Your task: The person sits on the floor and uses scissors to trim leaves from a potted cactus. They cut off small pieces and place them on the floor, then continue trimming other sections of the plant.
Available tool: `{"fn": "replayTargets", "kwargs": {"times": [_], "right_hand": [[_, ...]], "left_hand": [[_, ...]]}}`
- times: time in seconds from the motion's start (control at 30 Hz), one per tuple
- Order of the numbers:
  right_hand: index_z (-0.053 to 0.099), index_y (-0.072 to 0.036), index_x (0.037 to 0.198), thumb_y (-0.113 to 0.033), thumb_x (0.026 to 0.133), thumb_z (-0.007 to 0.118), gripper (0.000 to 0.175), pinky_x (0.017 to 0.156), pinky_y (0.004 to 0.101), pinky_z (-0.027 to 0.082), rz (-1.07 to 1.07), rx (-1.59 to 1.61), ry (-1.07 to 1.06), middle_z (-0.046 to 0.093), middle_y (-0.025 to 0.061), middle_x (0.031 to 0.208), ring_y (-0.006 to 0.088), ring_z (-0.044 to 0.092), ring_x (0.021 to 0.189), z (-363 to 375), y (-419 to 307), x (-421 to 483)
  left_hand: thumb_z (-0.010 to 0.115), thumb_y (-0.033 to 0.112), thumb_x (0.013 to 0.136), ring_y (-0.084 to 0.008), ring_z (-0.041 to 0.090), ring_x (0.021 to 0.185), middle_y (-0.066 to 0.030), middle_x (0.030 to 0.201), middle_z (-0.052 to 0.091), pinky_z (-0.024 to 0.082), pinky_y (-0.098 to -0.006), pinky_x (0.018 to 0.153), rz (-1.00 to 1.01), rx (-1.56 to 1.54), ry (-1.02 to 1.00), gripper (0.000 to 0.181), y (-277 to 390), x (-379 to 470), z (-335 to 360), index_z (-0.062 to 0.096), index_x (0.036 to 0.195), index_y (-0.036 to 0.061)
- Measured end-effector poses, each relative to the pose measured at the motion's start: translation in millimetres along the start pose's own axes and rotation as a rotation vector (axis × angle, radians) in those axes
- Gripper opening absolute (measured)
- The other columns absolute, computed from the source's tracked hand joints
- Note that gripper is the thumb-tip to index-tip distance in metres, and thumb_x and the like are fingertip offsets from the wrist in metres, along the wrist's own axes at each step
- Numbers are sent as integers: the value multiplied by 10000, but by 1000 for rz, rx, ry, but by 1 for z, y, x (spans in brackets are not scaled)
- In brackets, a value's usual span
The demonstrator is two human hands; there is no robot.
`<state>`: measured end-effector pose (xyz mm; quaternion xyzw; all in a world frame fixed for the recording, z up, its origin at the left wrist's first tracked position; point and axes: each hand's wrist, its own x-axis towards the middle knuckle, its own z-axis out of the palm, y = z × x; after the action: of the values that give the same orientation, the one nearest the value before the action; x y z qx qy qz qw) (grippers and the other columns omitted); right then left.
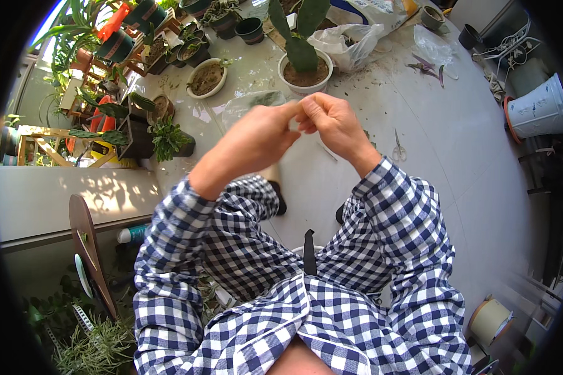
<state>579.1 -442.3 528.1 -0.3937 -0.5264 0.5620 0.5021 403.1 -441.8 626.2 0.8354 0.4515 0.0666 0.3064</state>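
My left hand (pixel 259 136) and my right hand (pixel 332 123) meet at the fingertips, out in front of my knees. The left one is slightly blurred, and the curled fingers hide whether anything small is pinched between them. Just beyond them on the floor stands a prickly pear cactus (pixel 302 54) in a round white pot (pixel 326 80) of brown soil. Partly behind my left hand lies a clear plastic sheet or bag (pixel 234 108). A pair of scissors (pixel 399 149) rests on the floor right of my right wrist. Below my hands lies a thin stick-like piece (pixel 327 151).
A white bowl-shaped pot of soil (pixel 208 78) and an empty dark green pot (pixel 249 31) stand beyond, left. A white plastic bag (pixel 349 44) sits behind the cactus. Purple leaves (pixel 426 69) lie right. Potted plants crowd a wooden stand (pixel 47 133); a bluish-white pot (pixel 541 110) stands far right.
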Motion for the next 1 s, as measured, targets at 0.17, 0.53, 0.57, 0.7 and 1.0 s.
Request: {"fn": "replayTargets", "kwargs": {"times": [0.17, 0.53, 0.57, 0.7, 1.0], "right_hand": [[618, -5, 845, -330, 1094, 446, 444, 600, 304, 500, 34, -205, 178, 627, 79, 730, 149, 608, 646, 1, -4, -9], [645, -22, 897, -432, 1088, 468, 485, 518, 238, 435, 161, 31, 10, 574, 12, 622, 100, 571, 548, -13, -10, -20], [646, -20, 897, -431, 1087, 470, 486, 520, 235, 431, 169, 0, 42, 574, 12, 620, 98, 570, 549, -12, -11, -20], [662, 8, 930, -293, 1074, 548, 352, 541, 224, 449, 22, 102, 264, 616, 19, 677, 77, 567, 577, -14, -25, -18], [654, 31, 970, -50, 984, 641, 84, 611, 229, 506, -143, 78, 171, 685, 31, 805, 71, 631, 707, 34, -71, 8]], "left_hand": [[666, 70, 899, -349, 664, 731, -174, 833, 677, 501, -434, 656, 76, -295, 95, 96, -1, 26, 30, 683, 872, -21], [618, 107, 988, -233, 620, 955, -134, 1121, 574, 534, -322, 777, 228, -495, 146, 135, -25, 42, 43, 631, 1023, -22], [608, 110, 1000, -217, 622, 973, -121, 1115, 577, 539, -310, 783, 237, -516, 197, 134, -26, 45, 40, 624, 1042, -15], [527, 206, 1074, -175, 606, 950, -57, 1026, 571, 542, -330, 751, 174, -1407, 80, 160, -29, 42, 26, 566, 1028, 58], [327, 283, 1111, -171, 510, 634, -13, 790, 459, 465, -317, 523, 369, -2208, -45, 287, -23, 9, 20, 531, 982, 128]]}}
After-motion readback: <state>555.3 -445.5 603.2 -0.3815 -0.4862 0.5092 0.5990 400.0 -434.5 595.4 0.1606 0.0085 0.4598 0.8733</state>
